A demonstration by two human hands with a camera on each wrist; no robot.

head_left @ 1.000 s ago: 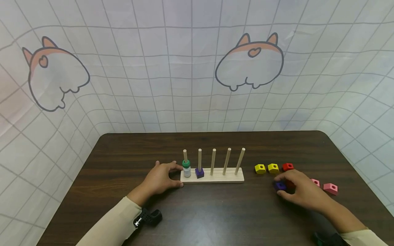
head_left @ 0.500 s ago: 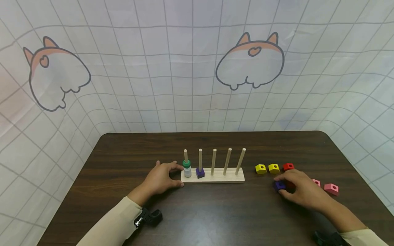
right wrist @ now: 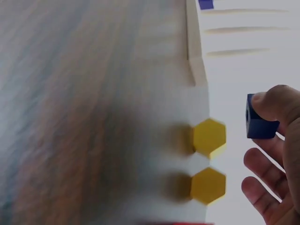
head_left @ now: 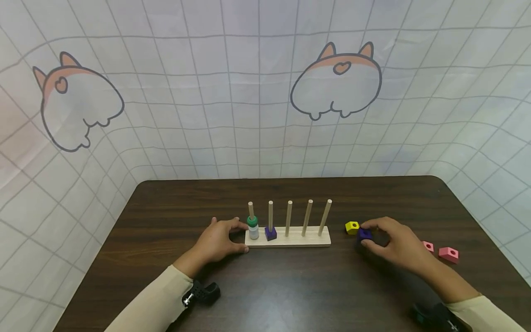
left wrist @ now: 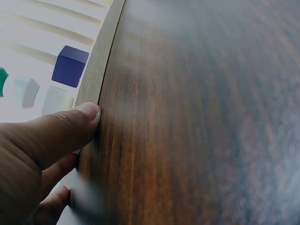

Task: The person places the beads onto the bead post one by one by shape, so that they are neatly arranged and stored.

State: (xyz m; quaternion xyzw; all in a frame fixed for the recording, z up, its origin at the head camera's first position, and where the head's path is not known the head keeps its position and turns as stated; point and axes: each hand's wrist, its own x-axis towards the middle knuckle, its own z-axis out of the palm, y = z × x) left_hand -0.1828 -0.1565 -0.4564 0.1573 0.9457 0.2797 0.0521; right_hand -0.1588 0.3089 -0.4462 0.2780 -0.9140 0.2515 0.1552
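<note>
My left hand holds the left end of a pale wooden peg board, thumb against its front edge in the left wrist view. Green and white pieces are stacked on the leftmost peg. A purple block sits low on the second peg; the other pegs are bare. Right of the board, my right hand pinches another purple block between thumb and fingers. That block is raised off the table in the right wrist view.
Two yellow blocks stand right of the board; only one yellow block shows in the head view. A red block edges into the right wrist view. Pink blocks lie by my right wrist on the dark wooden table.
My right hand has lifted the purple block and moved left and away from me, now covering one yellow block and the red ones. The left hand stays at the board.
</note>
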